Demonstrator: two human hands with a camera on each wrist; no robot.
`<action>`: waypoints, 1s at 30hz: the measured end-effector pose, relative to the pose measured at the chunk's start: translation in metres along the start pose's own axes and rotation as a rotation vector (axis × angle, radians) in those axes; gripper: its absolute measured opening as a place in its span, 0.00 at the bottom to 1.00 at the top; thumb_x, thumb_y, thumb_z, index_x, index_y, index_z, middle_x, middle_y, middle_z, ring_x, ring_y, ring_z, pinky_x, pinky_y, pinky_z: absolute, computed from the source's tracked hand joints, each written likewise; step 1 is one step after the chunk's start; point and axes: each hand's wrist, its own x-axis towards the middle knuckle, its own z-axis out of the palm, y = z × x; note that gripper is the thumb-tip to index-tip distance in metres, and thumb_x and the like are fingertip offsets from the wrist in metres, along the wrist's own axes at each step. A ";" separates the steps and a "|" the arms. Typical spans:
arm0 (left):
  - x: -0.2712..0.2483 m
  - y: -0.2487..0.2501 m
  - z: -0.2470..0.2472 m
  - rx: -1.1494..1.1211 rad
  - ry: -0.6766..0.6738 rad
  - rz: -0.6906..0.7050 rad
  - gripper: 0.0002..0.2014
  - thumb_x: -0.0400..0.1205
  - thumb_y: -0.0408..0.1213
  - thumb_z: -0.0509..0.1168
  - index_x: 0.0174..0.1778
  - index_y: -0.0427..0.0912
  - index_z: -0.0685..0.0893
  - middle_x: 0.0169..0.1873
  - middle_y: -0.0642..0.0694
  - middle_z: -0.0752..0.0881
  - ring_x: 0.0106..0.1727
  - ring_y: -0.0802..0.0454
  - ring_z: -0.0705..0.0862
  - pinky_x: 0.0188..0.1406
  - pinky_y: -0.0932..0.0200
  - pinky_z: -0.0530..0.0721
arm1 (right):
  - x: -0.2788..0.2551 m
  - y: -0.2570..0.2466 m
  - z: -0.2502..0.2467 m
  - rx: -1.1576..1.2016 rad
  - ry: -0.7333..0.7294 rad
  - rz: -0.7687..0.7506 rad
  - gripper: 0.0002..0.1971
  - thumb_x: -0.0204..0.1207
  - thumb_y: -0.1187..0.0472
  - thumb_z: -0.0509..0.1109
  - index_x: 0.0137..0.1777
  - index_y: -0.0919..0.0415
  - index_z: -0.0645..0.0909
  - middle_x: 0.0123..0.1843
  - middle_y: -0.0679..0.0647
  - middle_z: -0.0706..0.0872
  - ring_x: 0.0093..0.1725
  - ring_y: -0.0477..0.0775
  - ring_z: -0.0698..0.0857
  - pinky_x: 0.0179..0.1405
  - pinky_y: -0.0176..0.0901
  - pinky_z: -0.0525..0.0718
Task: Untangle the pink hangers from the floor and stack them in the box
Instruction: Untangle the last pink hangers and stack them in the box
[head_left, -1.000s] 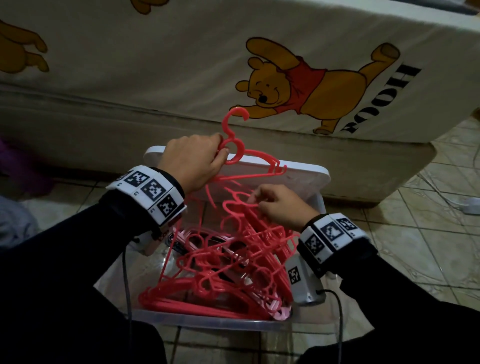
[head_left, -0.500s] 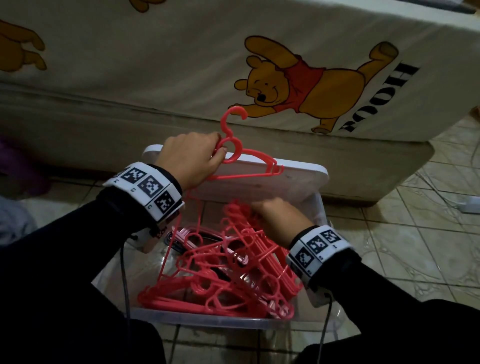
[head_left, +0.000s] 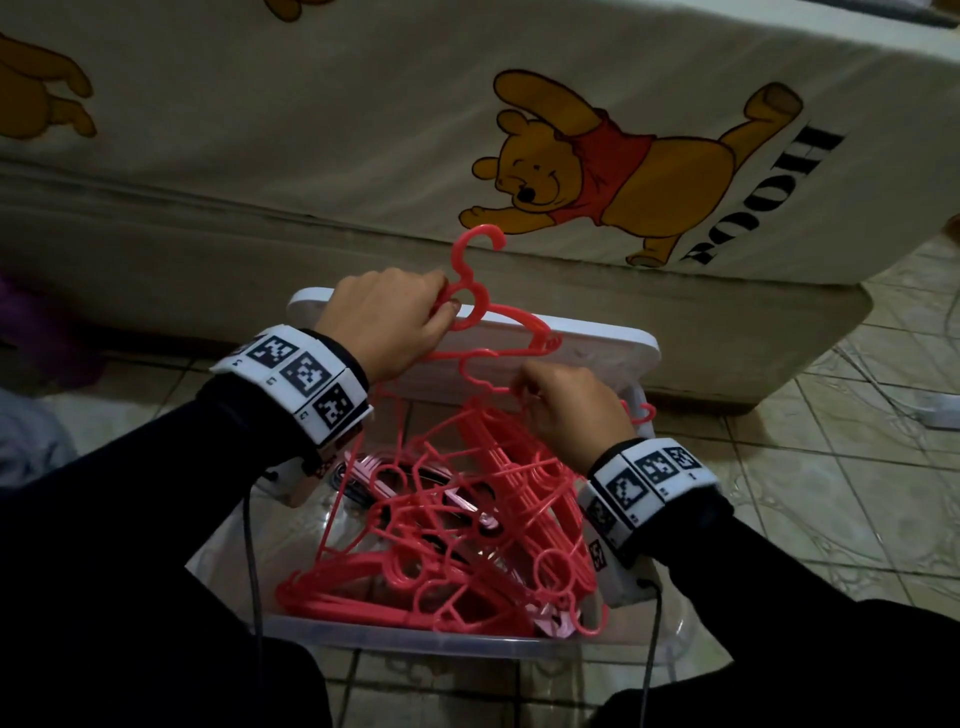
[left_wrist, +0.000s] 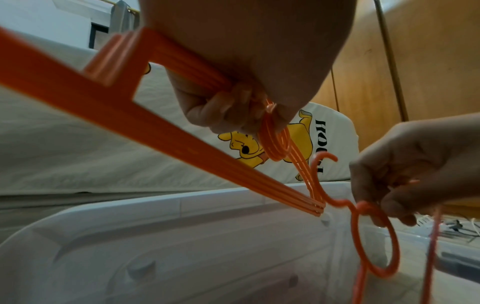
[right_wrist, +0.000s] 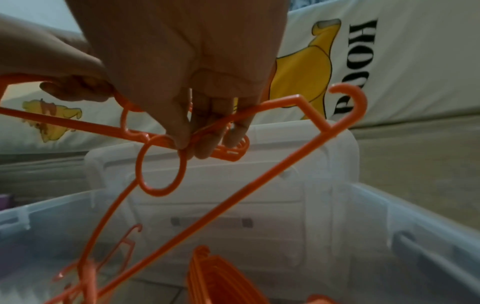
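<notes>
A tiled floor (head_left: 857, 499) runs up to a bed (head_left: 363, 130) whose cream sheet carries cartoon bears and the upside-down word "POOH". At the far left edge lie a purple cloth (head_left: 31, 332) and a grey one (head_left: 26, 441). A clear box (head_left: 426, 642) sits on the floor in front of the bed, its white lid (head_left: 597, 353) propped upright at the far rim, between the box and the bed.

The left hand (head_left: 387, 325) is curled round the neck of several hangers (head_left: 470, 306) held together above the lid's top edge, hook up. Below them a tangle (head_left: 452, 530) of pink hangers fills the box, leaning from the near left corner up toward the right wall. The right hand (head_left: 571, 410) pinches one hanger (right_wrist: 161, 164) near its ring, raised above the tangle; its bar crosses the others. Both wrists wear marker bands (head_left: 293, 379) with cables. At the right edge, a white cord (head_left: 883, 384) trails across the tiles.
</notes>
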 end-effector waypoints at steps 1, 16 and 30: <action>0.000 0.000 0.000 -0.010 -0.010 0.001 0.12 0.85 0.53 0.53 0.42 0.50 0.69 0.34 0.47 0.77 0.35 0.43 0.74 0.34 0.53 0.69 | 0.000 0.000 -0.002 0.001 -0.014 -0.005 0.08 0.74 0.62 0.64 0.50 0.50 0.80 0.51 0.50 0.88 0.53 0.58 0.85 0.44 0.47 0.79; -0.003 0.009 -0.001 -0.352 -0.182 0.067 0.13 0.86 0.50 0.55 0.46 0.46 0.77 0.36 0.46 0.83 0.38 0.45 0.80 0.36 0.50 0.75 | -0.004 0.004 -0.007 -0.277 -0.231 -0.218 0.10 0.81 0.62 0.59 0.57 0.52 0.78 0.56 0.51 0.86 0.56 0.57 0.84 0.47 0.44 0.74; -0.005 0.007 -0.007 -0.367 -0.278 0.058 0.14 0.79 0.51 0.58 0.54 0.48 0.80 0.43 0.47 0.86 0.44 0.45 0.83 0.47 0.44 0.82 | 0.007 0.002 -0.007 -0.281 -0.081 -0.157 0.07 0.80 0.56 0.61 0.53 0.51 0.80 0.54 0.50 0.87 0.58 0.56 0.82 0.57 0.49 0.70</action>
